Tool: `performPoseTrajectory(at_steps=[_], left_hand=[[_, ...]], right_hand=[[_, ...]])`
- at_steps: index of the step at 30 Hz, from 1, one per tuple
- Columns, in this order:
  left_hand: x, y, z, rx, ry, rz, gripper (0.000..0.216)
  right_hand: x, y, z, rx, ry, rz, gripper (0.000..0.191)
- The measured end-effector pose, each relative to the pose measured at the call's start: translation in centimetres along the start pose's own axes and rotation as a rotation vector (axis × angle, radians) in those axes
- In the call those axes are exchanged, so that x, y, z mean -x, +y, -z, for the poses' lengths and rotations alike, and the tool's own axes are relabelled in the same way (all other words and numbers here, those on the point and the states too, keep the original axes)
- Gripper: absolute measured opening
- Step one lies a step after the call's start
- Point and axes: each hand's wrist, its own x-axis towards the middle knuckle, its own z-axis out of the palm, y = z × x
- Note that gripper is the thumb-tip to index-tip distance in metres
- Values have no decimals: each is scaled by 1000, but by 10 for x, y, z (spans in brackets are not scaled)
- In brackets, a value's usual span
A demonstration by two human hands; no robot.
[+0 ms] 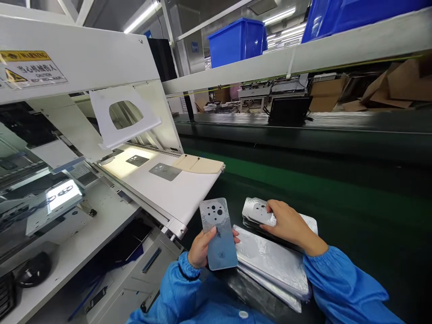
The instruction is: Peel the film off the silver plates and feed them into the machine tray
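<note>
My left hand (200,251) grips a grey phone back cover (218,232) with camera holes, holding it upright by its lower edge. My right hand (289,222) rests on top of a stack of silver back covers (258,211) on the dark belt, fingers curled over the top piece. In front of that stack lies a second pile of film-wrapped covers (273,263). Two more grey covers (165,171) lie on the white conveyor (184,193) of the machine to the left.
A white machine (67,67) with a warning label and tilted window panel fills the left. A green and black conveyor belt (337,189) runs across the right. Blue bins (236,40) sit on a shelf above; cardboard boxes (388,85) stand behind.
</note>
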Motion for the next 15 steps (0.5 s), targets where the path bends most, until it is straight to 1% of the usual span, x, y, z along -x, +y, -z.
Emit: performPoseTrajectory(at_steps=[2,3,7,9,11,13,15], left_hand=[[-1,-2,6,-13,15,-13,48],[0,-3,9,-24,18,-15,49],[2,-8,24,-66,12,-21,47],[2,-10,31,-77,-4,-29,43],[2,-12,38,-86,-24,-36,42],[0,-15,44,-95,-36,-43,42],[-2,-21,50,-101,-28,-47,43]], right_hand=[[-1,2,1,19,6,-1,36],[-1,4,1,25,6,1,42],[-3,2,6,69,-32,32,86],[-8,-7,13,149,-100,51,102],[-16,-20,21,245,-207,70,107],[-26,-33,26,307,-305,93,106],[-37,-42,27,325,-354,122,103]])
